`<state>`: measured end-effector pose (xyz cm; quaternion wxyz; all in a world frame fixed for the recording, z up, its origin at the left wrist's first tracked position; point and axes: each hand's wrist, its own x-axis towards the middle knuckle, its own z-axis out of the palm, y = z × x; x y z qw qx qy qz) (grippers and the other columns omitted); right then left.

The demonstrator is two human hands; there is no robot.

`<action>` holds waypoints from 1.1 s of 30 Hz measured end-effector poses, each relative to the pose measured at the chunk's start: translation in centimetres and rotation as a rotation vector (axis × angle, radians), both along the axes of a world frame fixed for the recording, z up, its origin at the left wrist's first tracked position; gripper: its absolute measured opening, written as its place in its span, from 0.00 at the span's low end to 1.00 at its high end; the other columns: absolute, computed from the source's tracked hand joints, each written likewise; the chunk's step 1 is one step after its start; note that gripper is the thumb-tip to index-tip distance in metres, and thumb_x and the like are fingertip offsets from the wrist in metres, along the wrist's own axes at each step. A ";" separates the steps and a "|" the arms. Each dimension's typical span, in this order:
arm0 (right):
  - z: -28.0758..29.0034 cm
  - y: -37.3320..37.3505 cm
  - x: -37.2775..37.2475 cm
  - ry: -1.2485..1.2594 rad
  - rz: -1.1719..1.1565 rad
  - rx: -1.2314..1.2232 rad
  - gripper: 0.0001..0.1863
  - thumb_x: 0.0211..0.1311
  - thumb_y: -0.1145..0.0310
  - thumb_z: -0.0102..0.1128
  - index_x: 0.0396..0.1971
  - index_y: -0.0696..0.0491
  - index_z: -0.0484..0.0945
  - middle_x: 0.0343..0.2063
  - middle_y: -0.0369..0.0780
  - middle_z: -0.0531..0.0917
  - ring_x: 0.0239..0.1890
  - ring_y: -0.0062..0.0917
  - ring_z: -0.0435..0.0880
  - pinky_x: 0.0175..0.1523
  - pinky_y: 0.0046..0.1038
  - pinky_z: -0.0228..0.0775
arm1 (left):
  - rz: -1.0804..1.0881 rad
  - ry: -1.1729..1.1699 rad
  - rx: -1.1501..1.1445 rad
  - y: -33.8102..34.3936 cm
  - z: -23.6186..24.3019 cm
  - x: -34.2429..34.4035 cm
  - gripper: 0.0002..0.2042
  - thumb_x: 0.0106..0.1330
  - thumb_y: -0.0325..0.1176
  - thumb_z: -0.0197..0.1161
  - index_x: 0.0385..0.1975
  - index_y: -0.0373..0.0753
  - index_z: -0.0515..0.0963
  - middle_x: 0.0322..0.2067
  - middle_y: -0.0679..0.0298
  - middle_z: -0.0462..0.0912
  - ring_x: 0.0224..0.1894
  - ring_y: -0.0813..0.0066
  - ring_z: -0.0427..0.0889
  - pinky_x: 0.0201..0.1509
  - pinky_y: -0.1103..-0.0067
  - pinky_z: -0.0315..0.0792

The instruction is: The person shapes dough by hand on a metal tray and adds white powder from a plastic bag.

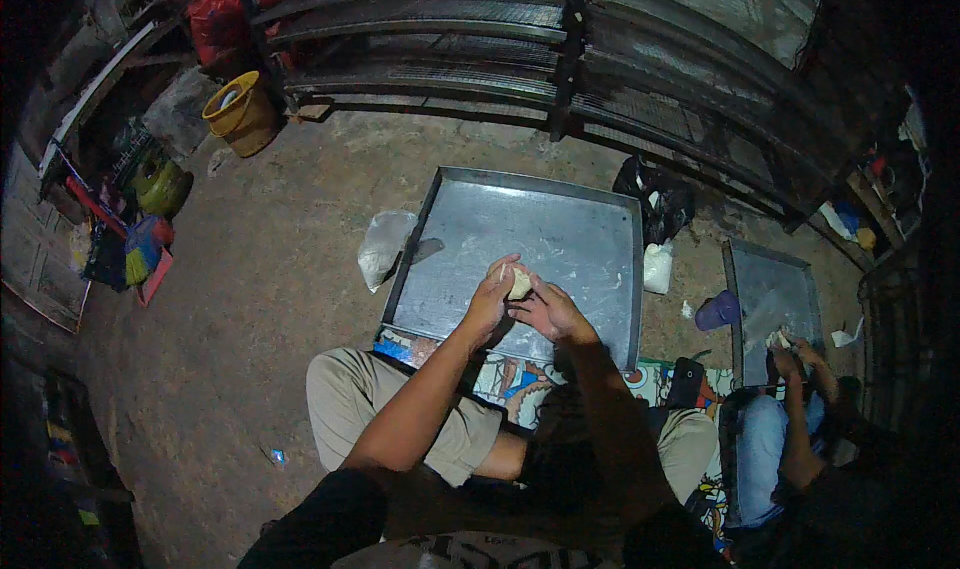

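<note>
A pale lump of dough (520, 284) is held between my two hands, above the near middle of a large metal tray (590, 229). My left hand (488, 299) curls around the dough's left side. From the right, my right hand (552, 311) grips it with the thumb on top and the other fingers below. White flour-like smears mark the tray's floor. Near its left wall lies a small dark flat piece (428, 251), its kind unclear. A clear bag of white powder (385, 247) leans outside that wall.
On the right, another person's hands (790, 351) work dough at a second tray (775, 279). Between the trays are a black plastic bag (650, 194), a white bag (657, 267) and a purple cup (714, 312). A phone (685, 382) lies near my knee. Racks (420, 34) and a yellow bucket (240, 119) stand behind.
</note>
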<state>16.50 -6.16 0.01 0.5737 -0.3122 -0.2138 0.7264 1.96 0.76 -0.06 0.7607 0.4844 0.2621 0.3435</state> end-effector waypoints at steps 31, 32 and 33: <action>2.2 0.0 -1.0 -0.159 -0.076 -0.029 0.30 0.74 0.49 0.41 0.57 0.64 0.68 0.49 0.50 0.77 0.51 0.37 0.80 0.57 0.38 0.72 | 0.182 -0.162 -0.065 -1.0 1.3 0.6 0.15 0.76 0.43 0.48 0.40 0.36 0.75 0.35 0.63 0.79 0.39 0.75 0.78 0.46 0.78 0.72; 2.6 0.0 -1.5 -0.145 -0.129 -0.041 0.29 0.74 0.49 0.41 0.54 0.63 0.70 0.47 0.51 0.78 0.50 0.37 0.80 0.51 0.37 0.75 | 0.152 -0.149 -0.155 -0.9 1.8 0.3 0.17 0.76 0.46 0.47 0.41 0.37 0.75 0.34 0.63 0.79 0.39 0.72 0.80 0.46 0.76 0.74; 2.4 0.1 -1.0 -0.214 -0.130 -0.108 0.28 0.74 0.50 0.42 0.52 0.62 0.71 0.47 0.51 0.78 0.49 0.35 0.81 0.49 0.36 0.76 | 0.110 -0.190 -0.245 -1.2 2.4 0.3 0.18 0.75 0.47 0.47 0.42 0.37 0.75 0.34 0.62 0.80 0.39 0.71 0.80 0.46 0.75 0.74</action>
